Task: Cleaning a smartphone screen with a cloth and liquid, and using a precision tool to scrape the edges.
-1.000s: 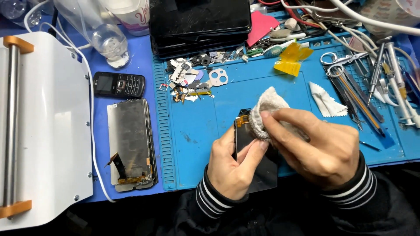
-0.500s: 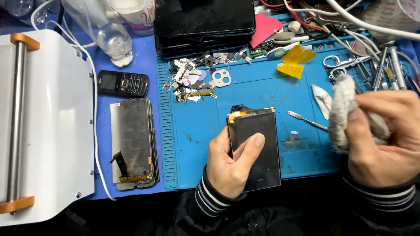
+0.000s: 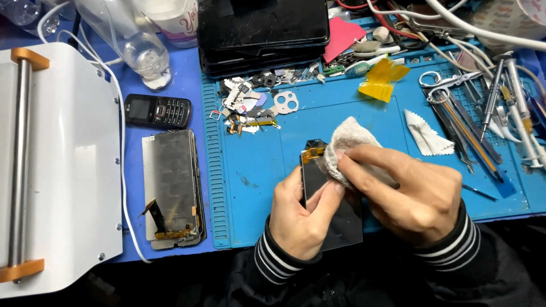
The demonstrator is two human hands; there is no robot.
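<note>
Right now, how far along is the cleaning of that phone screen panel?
Done: the screen panel is out of any phone body, bare on the blue mat. In hand: the left hand steadies it while the right hand presses a white cloth on its upper end. Left: the lower glass is not under the cloth yet.

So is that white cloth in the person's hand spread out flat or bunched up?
Bunched up. The white cloth is wadded into a lump under the right hand, pressed on the dark phone screen held by the left hand.

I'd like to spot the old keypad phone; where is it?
In the head view the black keypad phone lies left of the blue mat, just above the bare phone screen and below the clear bottle.
</note>
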